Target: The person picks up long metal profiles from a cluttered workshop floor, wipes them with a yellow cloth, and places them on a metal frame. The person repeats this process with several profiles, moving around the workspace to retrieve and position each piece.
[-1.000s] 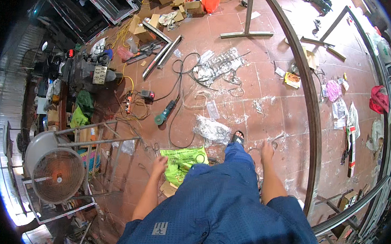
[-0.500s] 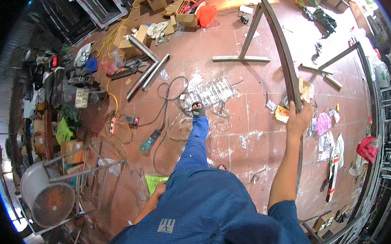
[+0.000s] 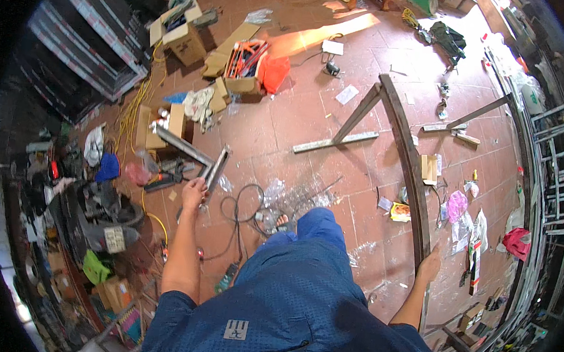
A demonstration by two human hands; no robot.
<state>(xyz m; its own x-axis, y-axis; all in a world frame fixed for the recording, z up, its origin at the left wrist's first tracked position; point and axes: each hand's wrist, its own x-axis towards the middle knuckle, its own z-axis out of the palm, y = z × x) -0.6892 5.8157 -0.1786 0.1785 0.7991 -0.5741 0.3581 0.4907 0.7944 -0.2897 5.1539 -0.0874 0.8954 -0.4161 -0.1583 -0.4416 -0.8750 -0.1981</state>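
My right hand is wrapped round the lower part of a long dark metal beam. This beam meets a slanting bar at its far end, and that bar runs down to a pale crosspiece on the floor. My left hand is stretched forward over the near part of a second metal frame, made of joined bars. Its fingers look bent and overlap one bar; whether they close on it or only hover above is hidden by the back of the hand.
A black cable loops beside a green power tool near my legs. Cardboard boxes and an orange bag are at far left. Another metal frame and plastic bags lie on the right.
My left hand has come up from beside my body and reached forward to the second metal frame. My body and view have shifted forward; my right hand still grips the beam.
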